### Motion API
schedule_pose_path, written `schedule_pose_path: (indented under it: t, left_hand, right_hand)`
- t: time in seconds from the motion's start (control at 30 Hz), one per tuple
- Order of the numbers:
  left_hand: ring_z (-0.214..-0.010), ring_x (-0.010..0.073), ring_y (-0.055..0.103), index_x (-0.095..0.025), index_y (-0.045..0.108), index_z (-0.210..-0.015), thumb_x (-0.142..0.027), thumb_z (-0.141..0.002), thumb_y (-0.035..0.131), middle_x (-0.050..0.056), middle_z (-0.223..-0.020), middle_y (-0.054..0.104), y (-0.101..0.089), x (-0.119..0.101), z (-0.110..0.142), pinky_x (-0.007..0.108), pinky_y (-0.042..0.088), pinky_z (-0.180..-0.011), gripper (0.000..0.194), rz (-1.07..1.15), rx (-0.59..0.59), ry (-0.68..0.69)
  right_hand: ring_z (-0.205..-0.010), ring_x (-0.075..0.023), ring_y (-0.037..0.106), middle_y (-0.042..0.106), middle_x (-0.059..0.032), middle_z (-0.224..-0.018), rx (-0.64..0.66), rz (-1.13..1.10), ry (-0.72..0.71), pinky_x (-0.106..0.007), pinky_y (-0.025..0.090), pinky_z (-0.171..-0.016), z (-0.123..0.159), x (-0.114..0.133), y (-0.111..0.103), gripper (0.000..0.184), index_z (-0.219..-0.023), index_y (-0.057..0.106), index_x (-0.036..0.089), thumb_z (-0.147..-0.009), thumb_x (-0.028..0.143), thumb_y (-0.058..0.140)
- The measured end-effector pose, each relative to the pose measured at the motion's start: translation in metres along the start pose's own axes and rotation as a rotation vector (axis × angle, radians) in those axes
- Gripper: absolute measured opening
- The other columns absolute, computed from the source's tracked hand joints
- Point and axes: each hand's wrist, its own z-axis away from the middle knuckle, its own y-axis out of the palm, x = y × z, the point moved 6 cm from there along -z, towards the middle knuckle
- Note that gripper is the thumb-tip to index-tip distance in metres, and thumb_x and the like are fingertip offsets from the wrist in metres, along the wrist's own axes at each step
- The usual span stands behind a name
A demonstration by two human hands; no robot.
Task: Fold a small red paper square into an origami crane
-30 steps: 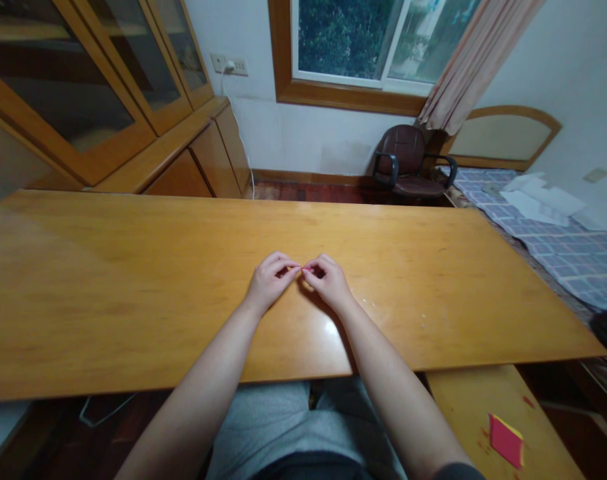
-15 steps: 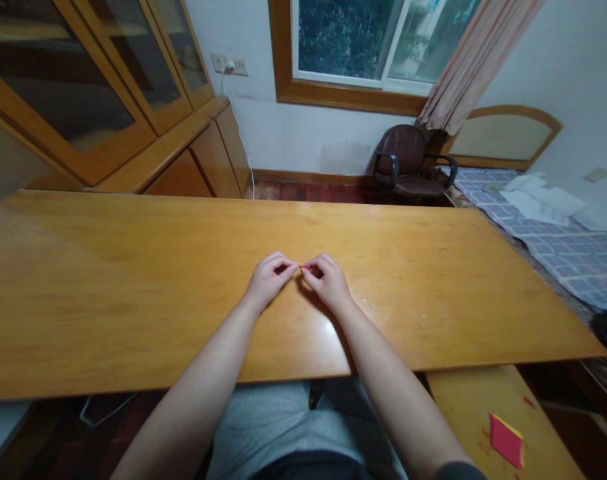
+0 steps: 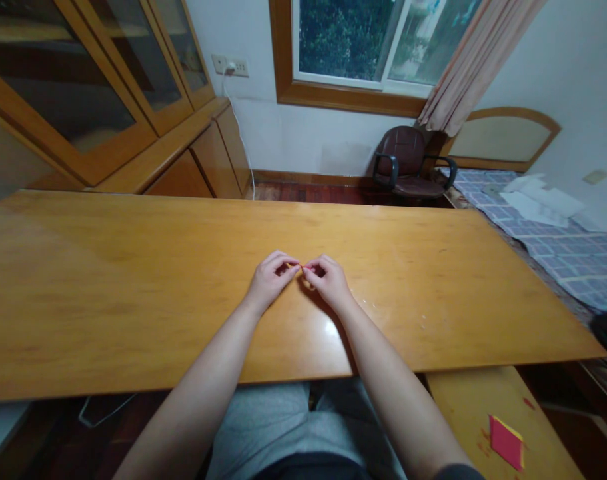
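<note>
- And here, in the middle of the table [image 3: 133, 280], the left hand [image 3: 270, 280] has thumb and fingertips pinched narrow on a thin red strip [image 3: 302, 267].
- Over on its other side, the right hand [image 3: 330, 280] grips the strip just as narrowly, fingertips nearly meeting the left's.
- So the strip sits right between the two hands, mostly hidden by fingers; whether it touches the wood, I can't tell.
- Look at the room around them: near edge behind the wrists, far edge beyond the knuckles, both well apart from the fingertips.
- Sideways, the tabletop runs long both ways; the left end is well off, the slanting right edge too.
- Past that far edge stands a brown armchair [image 3: 406, 152].
- Below the near edge, right side, red and yellow sheets [image 3: 506, 443] lie on a lower wooden surface [image 3: 466, 393].
</note>
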Motion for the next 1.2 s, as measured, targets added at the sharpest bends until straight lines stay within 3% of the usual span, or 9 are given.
schedule_pose_path:
  t: [0.47,0.87,1.2]
  left_hand:
    - [-0.068,0.0132,0.055,-0.018,0.065,-0.073,-0.027,-0.084,0.065,0.000,-0.072,0.060,0.003,0.011,0.001,0.025,0.043,-0.063,0.015,0.006,0.024,-0.087]
    - [-0.071,0.0137,0.056,-0.017,0.065,-0.077,-0.030,-0.085,0.064,0.001,-0.076,0.060,0.000,0.010,0.001,0.025,0.044,-0.066,0.015,0.020,0.008,-0.098]
    - [-0.076,0.0155,0.059,-0.019,0.070,-0.090,-0.034,-0.085,0.064,0.004,-0.087,0.064,0.003,0.012,-0.002,0.026,0.046,-0.066,0.016,0.044,0.036,-0.098]
  right_hand:
    - [-0.068,-0.0139,0.055,0.058,-0.0012,-0.075,0.010,0.049,-0.083,-0.026,0.044,-0.064,0.002,0.008,0.000,0.009,-0.078,0.067,0.018,-0.083,0.025,0.066]
    - [-0.080,-0.0174,0.061,0.066,-0.0053,-0.087,0.039,-0.065,-0.060,-0.030,0.048,-0.073,-0.002,0.012,-0.003,0.009,-0.085,0.073,0.020,-0.084,0.026,0.067]
    - [-0.071,-0.0157,0.064,0.069,-0.0024,-0.082,0.013,-0.268,0.136,-0.029,0.050,-0.069,0.000,-0.009,0.005,0.027,-0.096,0.061,0.020,-0.076,0.034,0.072]
